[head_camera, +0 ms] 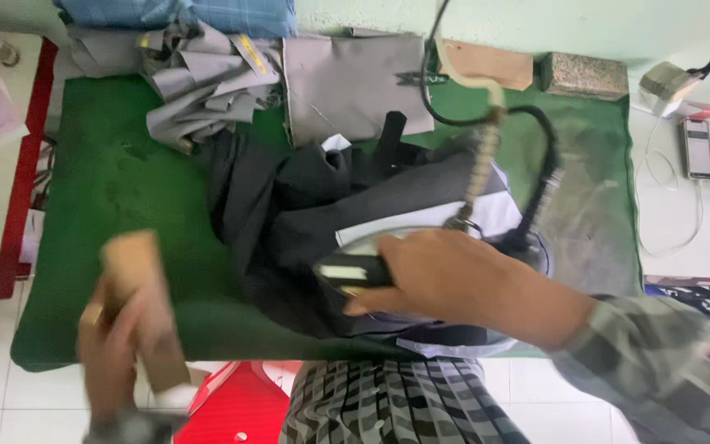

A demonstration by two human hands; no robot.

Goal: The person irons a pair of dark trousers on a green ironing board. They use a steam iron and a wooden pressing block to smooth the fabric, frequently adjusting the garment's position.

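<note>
My right hand (445, 279) grips the black handle of a steam iron (353, 270) that rests on a dark garment (306, 214) spread over the green ironing table (108, 181). A black cord and a pale hose (480, 156) run up from the iron toward the far edge. My left hand (112, 345), blurred by motion, holds a tan wooden block (137, 288) at the table's near left corner.
Grey cloth pieces (207, 78) and a grey panel (347, 82) lie at the far edge, with blue fabric behind. A wooden block (491, 64) and a stone block (583, 76) sit far right. Phones (698, 146) lie on a white surface. A red stool (236, 403) stands below.
</note>
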